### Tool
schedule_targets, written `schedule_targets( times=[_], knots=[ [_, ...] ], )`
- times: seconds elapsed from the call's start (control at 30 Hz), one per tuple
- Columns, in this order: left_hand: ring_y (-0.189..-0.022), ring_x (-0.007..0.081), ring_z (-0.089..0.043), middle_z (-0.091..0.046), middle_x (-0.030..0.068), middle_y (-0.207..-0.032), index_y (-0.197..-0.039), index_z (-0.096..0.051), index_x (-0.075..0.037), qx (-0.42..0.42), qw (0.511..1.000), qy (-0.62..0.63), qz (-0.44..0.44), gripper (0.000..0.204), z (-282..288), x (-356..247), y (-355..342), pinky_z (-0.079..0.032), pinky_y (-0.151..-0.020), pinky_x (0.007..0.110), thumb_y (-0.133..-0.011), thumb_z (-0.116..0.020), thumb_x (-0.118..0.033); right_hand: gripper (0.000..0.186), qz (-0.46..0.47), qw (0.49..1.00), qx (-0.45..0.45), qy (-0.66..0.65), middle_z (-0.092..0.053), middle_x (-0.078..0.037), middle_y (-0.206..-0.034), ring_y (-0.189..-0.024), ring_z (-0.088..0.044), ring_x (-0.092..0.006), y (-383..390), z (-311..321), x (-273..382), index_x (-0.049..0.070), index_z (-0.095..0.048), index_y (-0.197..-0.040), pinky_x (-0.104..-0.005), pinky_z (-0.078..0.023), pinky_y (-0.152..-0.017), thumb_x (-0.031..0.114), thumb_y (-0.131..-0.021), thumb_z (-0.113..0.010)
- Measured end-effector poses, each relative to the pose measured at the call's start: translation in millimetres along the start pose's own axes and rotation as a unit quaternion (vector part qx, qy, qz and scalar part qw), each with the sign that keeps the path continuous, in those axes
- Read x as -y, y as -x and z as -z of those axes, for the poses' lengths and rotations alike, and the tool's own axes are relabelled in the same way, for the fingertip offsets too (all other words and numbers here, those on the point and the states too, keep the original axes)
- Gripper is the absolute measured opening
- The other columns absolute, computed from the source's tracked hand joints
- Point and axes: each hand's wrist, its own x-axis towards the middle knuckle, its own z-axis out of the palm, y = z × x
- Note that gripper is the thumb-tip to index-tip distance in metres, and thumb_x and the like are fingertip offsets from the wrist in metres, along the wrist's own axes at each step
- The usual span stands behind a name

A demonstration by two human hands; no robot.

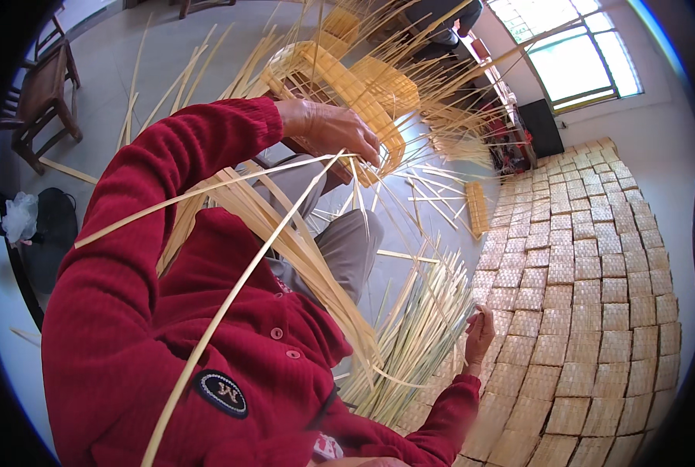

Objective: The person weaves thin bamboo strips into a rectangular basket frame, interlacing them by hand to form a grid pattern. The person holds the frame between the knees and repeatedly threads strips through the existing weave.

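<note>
My left hand is closed at the near end of a woven basket of pale yellow strips, over my knees. Its fingers pinch several flat bamboo strips, and two long ones run back across my red sleeve and chest. More loose strips stick out around the basket. Off to the right, my right hand is raised with curled fingers beside a bundle of thin green-and-tan strips. What those fingers hold, if anything, is too small to make out. A wide sheaf of strips lies over my lap.
Stacked woven pieces fill the right side along the wall. A small woven piece and scattered strips lie on the grey floor. A wooden chair stands at far left. Another person sits beyond the basket, near the window.
</note>
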Motion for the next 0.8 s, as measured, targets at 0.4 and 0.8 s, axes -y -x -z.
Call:
schedule_targets(
  times=[0.4,0.8],
  knots=[
    [-0.114,0.0328,-0.066,-0.065,0.0111,-0.127,-0.127,-0.06,-0.011,0.017,0.995,0.098,-0.029,0.038,-4.9,0.4,-2.0,-0.057,-0.093,0.041,-0.09,-0.066,-0.01,0.024,0.128,0.989,0.061,0.043,-0.061,-0.009,-0.075,-0.065,-0.061,-0.019,-114.2,-72.5,76.3,0.006,-0.063,-0.119,-0.0331,-0.049,-0.063,0.004,-0.102,-0.047],
    [-0.102,0.034,-0.07,-0.069,0.0126,-0.115,-0.124,-0.062,-0.011,-0.01,0.999,0.045,0.0,0.036,-4.5,-7.3,-10.6,-0.057,-0.086,0.043,-0.09,-0.072,-0.02,0.031,0.293,0.922,-0.002,0.252,-0.072,-0.013,-0.092,-0.075,-0.072,-0.0349,-155.3,-185.6,115.4,0.016,-0.063,-0.122,-0.0454,-0.055,-0.058,0.006,-0.094,-0.055]
  ],
)
